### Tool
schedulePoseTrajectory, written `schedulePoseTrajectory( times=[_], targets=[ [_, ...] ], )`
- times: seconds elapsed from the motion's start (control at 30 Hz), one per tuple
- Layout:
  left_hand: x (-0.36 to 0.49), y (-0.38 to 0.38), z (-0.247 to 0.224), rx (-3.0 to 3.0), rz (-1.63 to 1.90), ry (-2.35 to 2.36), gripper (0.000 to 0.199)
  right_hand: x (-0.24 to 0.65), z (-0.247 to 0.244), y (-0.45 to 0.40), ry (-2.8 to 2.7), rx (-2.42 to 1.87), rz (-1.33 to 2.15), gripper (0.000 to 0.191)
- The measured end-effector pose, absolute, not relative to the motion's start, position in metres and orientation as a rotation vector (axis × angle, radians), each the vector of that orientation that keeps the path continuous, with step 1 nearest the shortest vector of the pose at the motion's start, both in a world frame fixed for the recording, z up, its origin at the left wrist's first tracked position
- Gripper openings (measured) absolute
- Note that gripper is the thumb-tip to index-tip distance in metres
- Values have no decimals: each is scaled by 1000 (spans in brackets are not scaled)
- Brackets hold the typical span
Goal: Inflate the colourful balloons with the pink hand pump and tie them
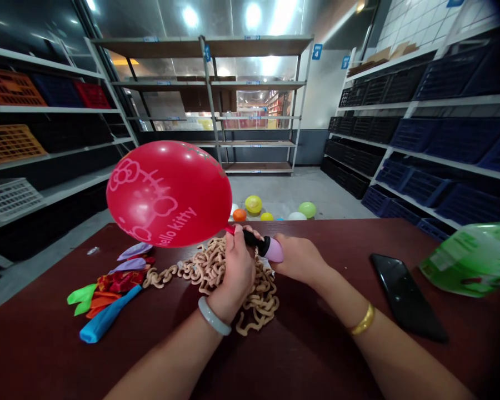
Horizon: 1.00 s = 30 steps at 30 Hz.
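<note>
A dark red-brown table (316, 355) fills the lower part of the frame. A metal shelving rack (254, 85) stands at the top centre, with shelves of dark crates (462, 133) along the right edge and orange crates (14, 86) at the upper left. Small balloons (253, 204) lie on the grey floor (333, 194) just past the table's far edge. A heap of tan curled pieces (210, 266) spreads across the table's middle; limp coloured balloons (116, 280) lie left of it. A black phone (406, 294) and a green bag (470, 258) sit at the right.

The red balloon (170, 194), left of centre, is inflated, rounded and glossy, with pale Hello Kitty lettering and line drawing. Its neck points right, toward a black-and-lilac pump (275, 250) near the centre.

The left hand (239, 261), a pale bangle (213, 316) at its wrist, pinches the balloon's neck at the pump's black end. The right hand (298, 256) curls around the lilac end, its forearm slanting in from the lower right, with a gold bracelet (363, 319).
</note>
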<state>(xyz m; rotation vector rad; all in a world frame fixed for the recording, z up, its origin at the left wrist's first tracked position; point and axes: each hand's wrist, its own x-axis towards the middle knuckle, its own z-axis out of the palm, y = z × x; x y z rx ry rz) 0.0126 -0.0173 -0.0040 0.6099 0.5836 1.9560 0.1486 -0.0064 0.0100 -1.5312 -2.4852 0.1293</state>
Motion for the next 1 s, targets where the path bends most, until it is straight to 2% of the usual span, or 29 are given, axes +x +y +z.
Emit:
schedulePoseTrajectory(
  times=[0.17,0.47,0.83,1.0],
  targets=[
    [-8,-9,8,644,2020,633,29,147,7,-3,-2470,-1568,177,39],
    [-84,14,28,565,2199,713,25,162,5,11,-2560,-1535,194,33],
    [5,-12,0,605,1983,607,28,153,11,-4,-2531,-1524,199,36],
    [11,-17,-1,636,1974,600,29,149,13,-7,-2490,-1521,230,39]
  ],
)
